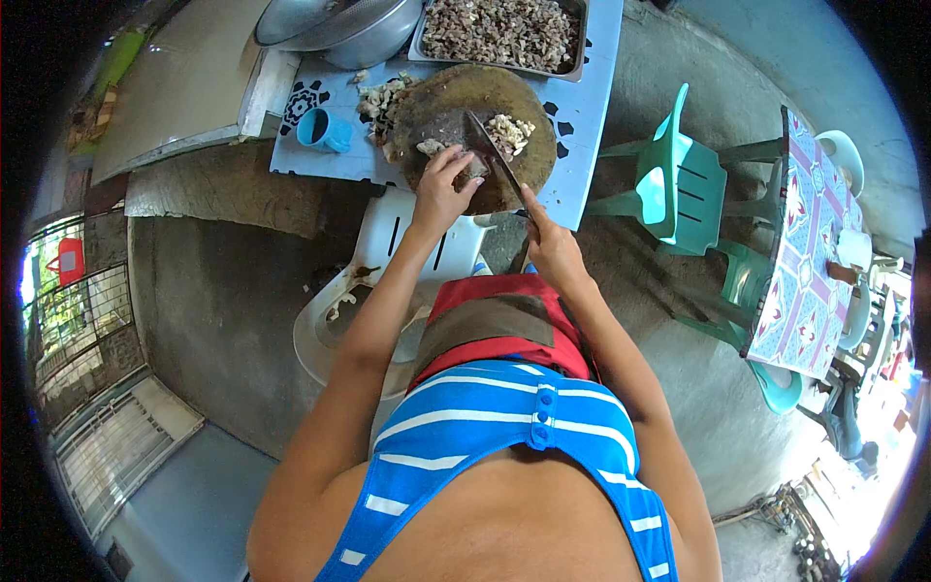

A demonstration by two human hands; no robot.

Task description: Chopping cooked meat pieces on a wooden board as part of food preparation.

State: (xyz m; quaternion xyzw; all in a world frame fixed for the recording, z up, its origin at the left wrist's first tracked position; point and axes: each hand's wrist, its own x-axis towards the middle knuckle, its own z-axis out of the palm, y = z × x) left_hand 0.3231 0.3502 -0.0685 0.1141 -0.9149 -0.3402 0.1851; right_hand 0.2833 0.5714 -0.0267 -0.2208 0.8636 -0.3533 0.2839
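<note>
My right hand (554, 246) grips the handle of a kitchen knife (493, 145), whose dark blade slants up and left over a round wooden chopping board (537, 169). Left of the blade, the thumb and fingers of my left hand (442, 190) are around a small greyish piece of food, apparently meat (476, 169). To the right of the blade lies a small heap of pale chopped pieces (510, 134). Another greyish piece (430, 147) sits on the board just beyond my left fingers. More pale chunks (385, 100) are piled at the board's left edge, partly on the table.
A metal tray (579, 71) full of chopped pieces and metal basins (374, 36) stand behind the board. On the table (595, 138), a blue mug (325, 131) is at left. A white plastic chair (378, 229) is under my left arm; green chairs (691, 193) stand right.
</note>
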